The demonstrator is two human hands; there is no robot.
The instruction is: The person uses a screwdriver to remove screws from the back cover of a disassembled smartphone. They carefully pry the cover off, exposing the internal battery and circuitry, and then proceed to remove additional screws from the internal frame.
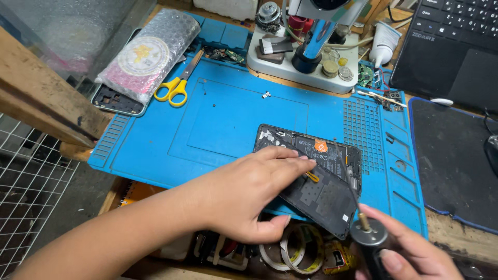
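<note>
The scene is evenly and fairly brightly lit from above. Soft shadows are cast beneath the left hand (254, 194) onto the blue mat (228, 119). Glare is noted on the bubble wrap (148, 52) and the metal post (317, 36). Slight blur is seen at the right hand (410, 254). Edges are mildly stretched.
</note>
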